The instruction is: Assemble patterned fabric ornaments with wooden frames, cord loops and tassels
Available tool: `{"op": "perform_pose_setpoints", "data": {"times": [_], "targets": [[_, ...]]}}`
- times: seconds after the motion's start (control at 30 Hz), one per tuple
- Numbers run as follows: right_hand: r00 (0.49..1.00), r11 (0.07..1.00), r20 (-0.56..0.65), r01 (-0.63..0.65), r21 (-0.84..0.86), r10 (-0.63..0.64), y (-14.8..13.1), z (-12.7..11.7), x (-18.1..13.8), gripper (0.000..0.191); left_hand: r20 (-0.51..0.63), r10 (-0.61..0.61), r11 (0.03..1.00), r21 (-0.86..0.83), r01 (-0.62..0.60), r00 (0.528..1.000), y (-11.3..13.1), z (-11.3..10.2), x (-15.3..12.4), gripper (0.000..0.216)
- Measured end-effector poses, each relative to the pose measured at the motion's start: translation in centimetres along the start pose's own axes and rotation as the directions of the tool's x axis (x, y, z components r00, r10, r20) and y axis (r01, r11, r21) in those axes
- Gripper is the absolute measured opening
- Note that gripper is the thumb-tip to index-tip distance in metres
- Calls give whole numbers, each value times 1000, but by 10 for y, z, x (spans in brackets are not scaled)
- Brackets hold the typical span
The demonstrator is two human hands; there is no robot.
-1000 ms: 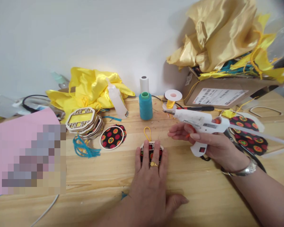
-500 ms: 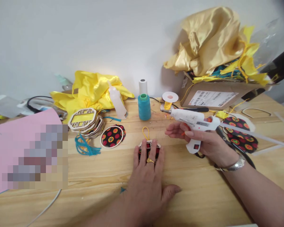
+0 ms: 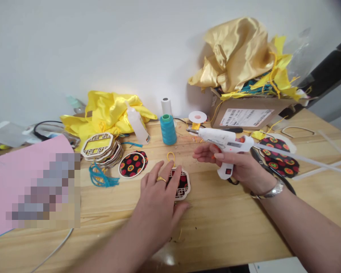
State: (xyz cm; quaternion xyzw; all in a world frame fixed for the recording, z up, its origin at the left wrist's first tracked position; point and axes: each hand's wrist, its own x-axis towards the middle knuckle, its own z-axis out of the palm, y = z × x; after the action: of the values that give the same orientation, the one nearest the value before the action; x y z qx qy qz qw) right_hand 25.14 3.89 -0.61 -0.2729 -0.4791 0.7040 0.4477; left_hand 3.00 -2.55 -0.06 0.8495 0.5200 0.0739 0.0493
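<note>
My left hand (image 3: 159,201) rests on a small ornament (image 3: 182,184) with a white lattice frame, black dotted fabric and a yellow loop (image 3: 171,156). Its fingers are spread over the ornament's left side and the thumb is at its lower edge. My right hand (image 3: 238,167) is closed round the handle of a white hot glue gun (image 3: 224,142). The gun's nozzle points left, above the table and a little beyond the ornament. A glue stick (image 3: 301,159) sticks out of the gun's back.
A stack of lattice frames (image 3: 99,148), a dotted fabric disc (image 3: 132,165) and a teal tassel (image 3: 100,178) lie to the left. A teal thread spool (image 3: 167,129), a squeeze bottle (image 3: 138,123), yellow fabric (image 3: 108,110), pink paper (image 3: 22,159), and a cardboard box (image 3: 244,112) ring the table.
My left hand has shifted left and turned, uncovering the ornament's right side; before, it lay flat on top. The glue gun has stayed in my right hand. The view has swung slightly.
</note>
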Motion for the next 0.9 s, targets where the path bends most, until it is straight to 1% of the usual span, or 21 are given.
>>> {"op": "perform_pose_setpoints", "data": {"times": [0.1,0.27,0.43,0.5,0.67,0.9], "targets": [[1000,1000,2,14,-7,-14,-1,0,0,8,1,-30,999,-15,30,1000,-4,0,3,58],[1000,1000,-1,15,-8,-15,-3,0,-1,9,-13,-65,998,18,65,998,0,8,4,64],[1000,999,-9,23,-25,-24,-4,1,-2,9,75,-111,994,10,110,991,1,7,8,70],[1000,999,-6,24,-27,-24,-4,1,-2,9,93,-123,992,15,123,988,1,5,10,70],[1000,999,-21,19,-27,-20,-5,2,-2,8,110,-121,993,34,118,987,2,5,11,71],[1000,999,-13,27,-21,-27,-5,3,-2,8,136,-112,993,53,106,984,3,2,14,73]]}}
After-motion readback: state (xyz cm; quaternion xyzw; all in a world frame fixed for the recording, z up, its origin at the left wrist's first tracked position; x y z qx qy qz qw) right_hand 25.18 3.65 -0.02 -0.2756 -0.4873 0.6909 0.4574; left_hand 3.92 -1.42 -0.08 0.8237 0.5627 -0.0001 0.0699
